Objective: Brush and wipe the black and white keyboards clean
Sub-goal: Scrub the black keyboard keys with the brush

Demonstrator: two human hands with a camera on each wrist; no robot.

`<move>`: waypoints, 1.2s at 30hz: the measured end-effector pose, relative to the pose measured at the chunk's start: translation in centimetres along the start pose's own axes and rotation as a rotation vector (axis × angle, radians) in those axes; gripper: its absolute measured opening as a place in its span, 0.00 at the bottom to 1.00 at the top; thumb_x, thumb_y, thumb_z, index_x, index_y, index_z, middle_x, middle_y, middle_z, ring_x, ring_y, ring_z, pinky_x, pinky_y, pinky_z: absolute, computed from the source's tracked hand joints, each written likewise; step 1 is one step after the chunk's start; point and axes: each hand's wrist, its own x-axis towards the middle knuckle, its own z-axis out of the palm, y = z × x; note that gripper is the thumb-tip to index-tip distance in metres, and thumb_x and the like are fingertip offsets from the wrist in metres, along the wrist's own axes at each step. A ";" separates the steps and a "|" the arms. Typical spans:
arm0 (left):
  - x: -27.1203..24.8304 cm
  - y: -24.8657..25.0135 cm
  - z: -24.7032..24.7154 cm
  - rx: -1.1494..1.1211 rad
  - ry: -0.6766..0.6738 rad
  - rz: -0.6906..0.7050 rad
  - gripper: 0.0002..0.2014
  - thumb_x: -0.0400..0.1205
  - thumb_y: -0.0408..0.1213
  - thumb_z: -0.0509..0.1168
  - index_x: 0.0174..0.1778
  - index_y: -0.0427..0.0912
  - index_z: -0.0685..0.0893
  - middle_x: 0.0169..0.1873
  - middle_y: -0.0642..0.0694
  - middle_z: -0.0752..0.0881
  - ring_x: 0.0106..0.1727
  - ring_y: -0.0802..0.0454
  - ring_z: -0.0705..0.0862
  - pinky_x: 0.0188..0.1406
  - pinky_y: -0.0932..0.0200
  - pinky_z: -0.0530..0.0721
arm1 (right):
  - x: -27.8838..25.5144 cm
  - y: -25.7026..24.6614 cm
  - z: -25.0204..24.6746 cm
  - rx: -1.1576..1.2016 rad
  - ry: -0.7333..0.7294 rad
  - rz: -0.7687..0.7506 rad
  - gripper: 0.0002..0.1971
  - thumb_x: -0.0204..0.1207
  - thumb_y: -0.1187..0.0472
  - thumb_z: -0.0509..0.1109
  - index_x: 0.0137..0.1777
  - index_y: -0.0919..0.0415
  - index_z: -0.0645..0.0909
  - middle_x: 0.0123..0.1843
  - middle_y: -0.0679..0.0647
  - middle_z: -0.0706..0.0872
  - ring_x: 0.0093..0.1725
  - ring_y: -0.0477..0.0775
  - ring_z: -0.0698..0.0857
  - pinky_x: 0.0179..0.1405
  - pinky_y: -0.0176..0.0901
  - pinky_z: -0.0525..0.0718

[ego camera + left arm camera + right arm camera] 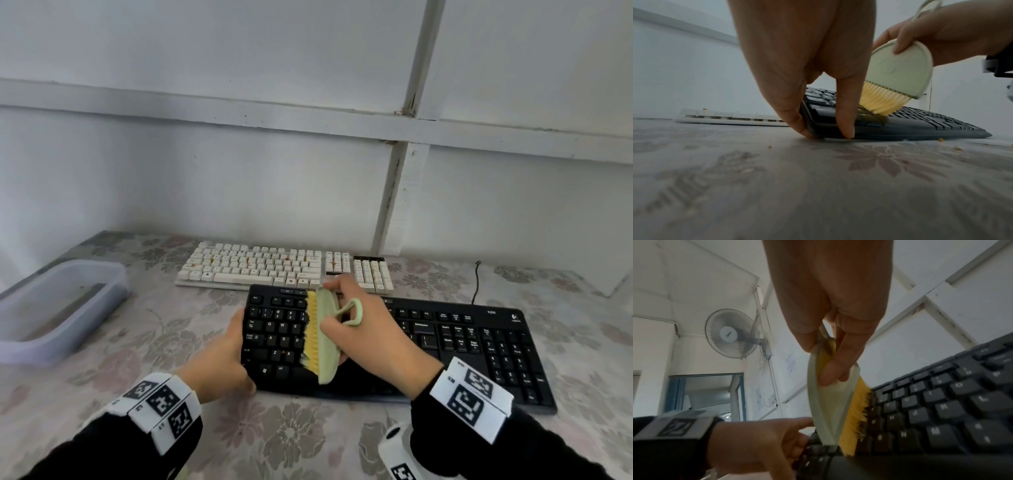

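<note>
Brushing the black keyboard now, my right hand pinching the brush by its pale green back, thumb on the near face, fingers over the far side. Yellow bristles point left and down onto the keys around the left letter block, bent a little where they touch. Brush feels like a light, stiff plastic shell with soft bristles, so I judge a loose pinch on the back is enough; the loop handle sticks up unused between my fingers.

My left hand grips the keyboard's left end, thumb on the near edge, fingers curled round the side, and that end looks slightly lifted off the table. Keyboard is a flat, rigid, light plastic slab, likely to slide on the flowered cloth, so holding the edge is the right spot. Keycaps could pop off if brushed hard.

White keyboard lies just beyond the black one, far side, untouched by either hand, orange crumbs on it. Crumbs also on the table near the black keyboard's near edge. Plastic tub sits far left.
</note>
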 end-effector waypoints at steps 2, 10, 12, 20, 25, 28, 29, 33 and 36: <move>0.0 -0.1 0.0 -0.004 0.002 0.006 0.52 0.66 0.23 0.71 0.77 0.58 0.47 0.50 0.53 0.82 0.48 0.62 0.81 0.38 0.70 0.77 | -0.7 0.3 0.5 -0.023 -0.033 0.002 0.16 0.78 0.65 0.62 0.62 0.50 0.68 0.48 0.66 0.85 0.44 0.66 0.88 0.34 0.56 0.90; 0.2 -0.2 -0.1 -0.020 -0.003 0.015 0.52 0.65 0.23 0.71 0.76 0.57 0.47 0.50 0.53 0.82 0.49 0.60 0.81 0.39 0.70 0.78 | -2.7 0.4 0.6 0.045 -0.151 0.087 0.16 0.75 0.65 0.62 0.60 0.49 0.72 0.33 0.53 0.77 0.23 0.44 0.74 0.23 0.40 0.81; 0.2 -0.3 -0.1 -0.027 -0.006 0.012 0.52 0.65 0.23 0.71 0.76 0.58 0.47 0.50 0.52 0.82 0.49 0.58 0.82 0.40 0.68 0.79 | -2.3 -0.2 -0.1 0.107 -0.101 0.078 0.14 0.75 0.66 0.64 0.58 0.50 0.75 0.40 0.55 0.83 0.29 0.48 0.84 0.27 0.45 0.87; 0.1 -0.2 -0.1 -0.037 0.006 0.019 0.54 0.64 0.24 0.71 0.77 0.59 0.45 0.51 0.51 0.83 0.50 0.57 0.82 0.51 0.58 0.83 | 1.4 -1.3 -0.9 0.161 0.083 -0.005 0.16 0.77 0.69 0.63 0.62 0.54 0.72 0.47 0.62 0.87 0.33 0.48 0.89 0.29 0.42 0.88; 0.3 -0.4 0.0 -0.029 0.006 0.021 0.52 0.64 0.24 0.71 0.76 0.58 0.47 0.50 0.53 0.82 0.50 0.59 0.82 0.45 0.63 0.82 | -0.2 -0.2 0.7 -0.005 -0.007 -0.010 0.16 0.77 0.64 0.62 0.61 0.47 0.69 0.47 0.62 0.85 0.41 0.63 0.88 0.36 0.58 0.90; 0.4 -0.5 0.0 -0.030 0.007 0.030 0.52 0.64 0.24 0.71 0.76 0.58 0.48 0.50 0.54 0.82 0.50 0.59 0.81 0.42 0.66 0.80 | -1.0 0.3 1.3 -0.027 -0.067 0.001 0.15 0.77 0.63 0.62 0.60 0.47 0.69 0.44 0.65 0.85 0.40 0.68 0.86 0.35 0.59 0.89; 0.4 -0.6 0.0 -0.034 0.007 0.031 0.52 0.64 0.24 0.71 0.76 0.58 0.48 0.50 0.53 0.82 0.50 0.59 0.82 0.43 0.65 0.80 | -1.3 0.5 1.5 -0.030 -0.087 0.005 0.16 0.76 0.63 0.61 0.61 0.47 0.69 0.40 0.63 0.84 0.34 0.64 0.85 0.33 0.54 0.89; 0.4 -0.6 0.0 -0.042 0.011 0.046 0.53 0.63 0.23 0.70 0.77 0.56 0.48 0.51 0.52 0.82 0.51 0.58 0.82 0.48 0.60 0.82 | -2.6 0.9 2.0 -0.010 -0.154 0.024 0.17 0.76 0.64 0.61 0.62 0.47 0.70 0.32 0.52 0.76 0.24 0.44 0.70 0.24 0.41 0.75; 0.4 -0.5 0.0 -0.042 0.004 0.041 0.54 0.62 0.24 0.72 0.77 0.58 0.47 0.52 0.53 0.82 0.51 0.58 0.82 0.49 0.59 0.82 | -3.0 0.4 1.2 0.044 -0.168 0.052 0.16 0.75 0.64 0.62 0.59 0.46 0.73 0.36 0.59 0.80 0.28 0.47 0.74 0.25 0.40 0.79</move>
